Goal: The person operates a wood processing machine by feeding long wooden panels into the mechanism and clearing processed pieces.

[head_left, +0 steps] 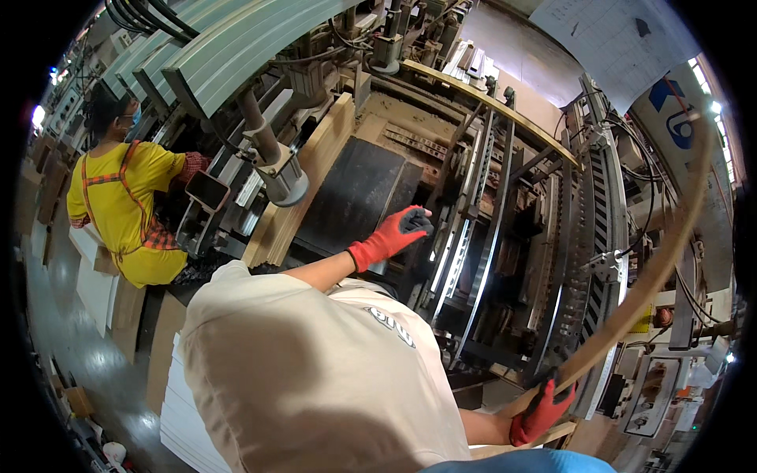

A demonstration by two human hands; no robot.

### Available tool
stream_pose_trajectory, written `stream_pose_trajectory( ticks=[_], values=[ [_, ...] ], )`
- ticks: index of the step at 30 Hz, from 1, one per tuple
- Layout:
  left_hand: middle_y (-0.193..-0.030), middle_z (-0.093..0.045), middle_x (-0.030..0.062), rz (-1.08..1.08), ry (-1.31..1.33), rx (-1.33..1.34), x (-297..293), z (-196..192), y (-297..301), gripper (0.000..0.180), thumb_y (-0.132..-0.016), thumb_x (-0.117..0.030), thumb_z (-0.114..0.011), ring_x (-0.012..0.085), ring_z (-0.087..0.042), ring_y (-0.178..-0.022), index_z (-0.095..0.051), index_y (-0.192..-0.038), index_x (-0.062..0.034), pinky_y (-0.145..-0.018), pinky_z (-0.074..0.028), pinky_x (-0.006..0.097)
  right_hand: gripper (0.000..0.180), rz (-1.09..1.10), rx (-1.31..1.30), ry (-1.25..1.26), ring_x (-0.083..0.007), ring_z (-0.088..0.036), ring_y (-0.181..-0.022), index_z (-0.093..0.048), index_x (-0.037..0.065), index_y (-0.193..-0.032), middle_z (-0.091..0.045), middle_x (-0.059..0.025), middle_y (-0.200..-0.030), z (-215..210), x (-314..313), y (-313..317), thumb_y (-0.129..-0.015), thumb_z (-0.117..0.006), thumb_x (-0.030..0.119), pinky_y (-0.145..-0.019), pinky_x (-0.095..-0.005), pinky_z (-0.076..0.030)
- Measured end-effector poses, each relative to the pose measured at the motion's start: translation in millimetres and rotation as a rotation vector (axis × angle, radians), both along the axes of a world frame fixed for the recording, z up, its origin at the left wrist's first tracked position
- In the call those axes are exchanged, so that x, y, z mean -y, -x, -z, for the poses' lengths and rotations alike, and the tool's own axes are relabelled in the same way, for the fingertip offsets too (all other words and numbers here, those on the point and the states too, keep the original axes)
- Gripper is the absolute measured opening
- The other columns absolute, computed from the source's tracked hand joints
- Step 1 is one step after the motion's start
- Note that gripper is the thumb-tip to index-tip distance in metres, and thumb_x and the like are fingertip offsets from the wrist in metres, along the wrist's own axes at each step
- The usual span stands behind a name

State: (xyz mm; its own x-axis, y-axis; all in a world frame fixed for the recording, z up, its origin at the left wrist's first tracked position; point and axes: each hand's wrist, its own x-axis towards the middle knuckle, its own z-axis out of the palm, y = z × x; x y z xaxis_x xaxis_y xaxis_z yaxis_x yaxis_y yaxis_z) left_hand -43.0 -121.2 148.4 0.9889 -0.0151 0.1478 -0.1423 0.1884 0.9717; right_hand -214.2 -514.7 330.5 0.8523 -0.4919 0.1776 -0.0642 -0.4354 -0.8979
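My left hand (pixel 392 233), in a red glove with dark fingertips, reaches out over the machine. Its fingers are spread and hold nothing, just past the edge of a dark flat panel (pixel 351 193) on the machine bed. My right hand (pixel 542 411), also red-gloved, is low at the right and grips the lower end of a long thin wooden strip (pixel 658 260). The strip bends upward in a curve toward the top right. My cream shirt (pixel 315 370) fills the lower middle of the view.
A large woodworking machine with metal rails (pixel 489 213) and chain tracks (pixel 587 260) spans the centre. A light wooden board (pixel 303 185) lies beside the dark panel. A co-worker in a yellow shirt (pixel 126 205) stands at the left. White boards (pixel 185 418) are stacked at the lower left.
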Motion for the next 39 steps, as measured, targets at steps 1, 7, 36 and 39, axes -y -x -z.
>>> stream_pose_trajectory(
  ticks=[1,7,36,39],
  values=[
    [-0.124,-0.057,0.006,-0.039,-0.037,0.046,-3,-2,-3,0.046,-0.085,-0.002,-0.064,0.0135,-0.058,-0.107,-0.047,-0.128,-0.0034,-0.094,-0.046,0.028,0.068,-0.006,-0.092,0.179,-0.0233,-0.054,-0.103,-0.041,-0.003,-0.133,-0.052,-0.0137,-0.123,2,8,4,-0.075,-0.073,0.014,-0.09,-0.0354,-0.044],
    [-0.119,-0.059,0.0115,-0.027,0.754,-0.187,-26,-10,-36,0.056,-0.088,-0.05,-0.057,0.023,-0.061,-0.1,-0.051,-0.126,-0.0095,-0.084,-0.05,0.033,0.053,-0.415,-0.266,0.037,-0.0157,-0.058,-0.084,-0.06,-0.004,-0.107,-0.064,-0.0104,-0.09,-5,-37,-3,-0.059,-0.079,0.007,-0.079,-0.0308,-0.047],
    [-0.111,-0.061,0.0075,-0.649,0.524,-0.126,-190,106,-53,0.036,-0.091,-0.03,-0.058,0.0213,-0.058,-0.098,-0.059,-0.116,-0.0038,-0.087,-0.048,0.037,0.069,0.2,-0.105,0.586,-0.0333,-0.032,-0.13,-0.05,0.023,-0.129,-0.042,-0.0171,-0.134,164,-128,-189,-0.064,-0.074,0.027,-0.106,-0.059,-0.018],
    [-0.106,-0.062,0.0066,-0.685,0.476,-0.108,-182,112,-52,0.033,-0.089,-0.028,-0.061,0.0207,-0.059,-0.092,-0.059,-0.112,-0.0043,-0.082,-0.048,0.036,0.087,0.452,-0.075,0.163,-0.0387,-0.029,-0.131,-0.025,0.005,-0.142,-0.025,-0.025,-0.143,194,-130,-207,-0.069,-0.069,0.022,-0.109,-0.0465,-0.024]
  ],
)
